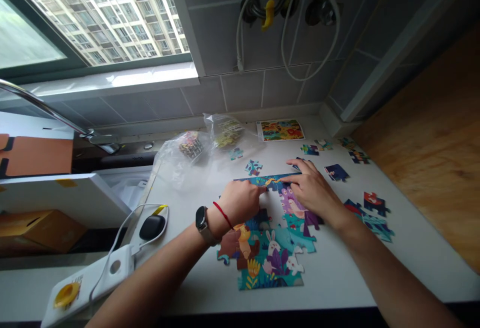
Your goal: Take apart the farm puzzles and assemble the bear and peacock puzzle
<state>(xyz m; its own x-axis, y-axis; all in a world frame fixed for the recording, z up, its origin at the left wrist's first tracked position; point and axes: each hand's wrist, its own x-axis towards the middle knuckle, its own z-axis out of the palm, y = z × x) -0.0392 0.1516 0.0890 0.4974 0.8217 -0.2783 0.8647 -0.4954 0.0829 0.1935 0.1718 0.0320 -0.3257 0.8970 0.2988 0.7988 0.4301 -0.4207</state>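
Observation:
My left hand (240, 203), curled with one finger pointing forward, presses on the lower edge of a dark blue jigsaw puzzle strip (273, 182). At the strip's right end rests my right hand (311, 188), its fingers apart and its fingertips on the pieces. A small dark piece (297, 167) shows partly between those fingers. Below the strip lies a joined part of the puzzle (275, 260) with rabbits, plants and a brown animal. Purple pieces (289, 200) link it to the strip on the right, while a white gap shows in the middle. My left forearm and hand hide some of the left side.
Loose pieces lie at the right, among them a red one (375, 203) and a dark blue one (336, 172). Behind are a blue piece (254, 167), plastic bags of pieces (228, 133) and a picture card (283, 130). A power strip (93, 278) and cable lie left.

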